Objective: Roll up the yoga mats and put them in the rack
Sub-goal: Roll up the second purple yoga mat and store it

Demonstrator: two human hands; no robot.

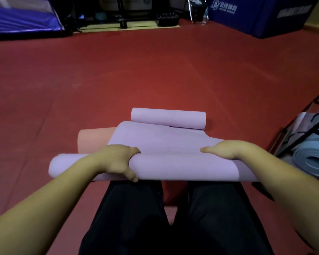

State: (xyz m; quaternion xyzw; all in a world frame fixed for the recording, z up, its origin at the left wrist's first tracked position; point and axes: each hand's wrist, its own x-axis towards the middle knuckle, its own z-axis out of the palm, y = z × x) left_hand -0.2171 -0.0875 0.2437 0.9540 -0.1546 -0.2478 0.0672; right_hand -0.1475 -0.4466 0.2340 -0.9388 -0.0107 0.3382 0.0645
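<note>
A lilac yoga mat (166,140) lies on the red floor in front of my legs, rolled up at its near end and curled at its far end (168,117). My left hand (116,161) grips the near roll, fingers over the top and thumb below. My right hand (226,150) lies on top of the same roll, its fingers hidden behind the hand. A pink mat (92,138) shows under the lilac one on the left. A black wire rack (302,133) at the right edge holds a rolled blue mat (313,159) and a pale one (300,120).
Open red floor (118,80) stretches ahead. Blue padded blocks (256,15) stand at the far right, a blue crash mat (22,19) at the far left, and dark gym equipment (129,15) along the back wall. My dark trousers (173,218) fill the bottom.
</note>
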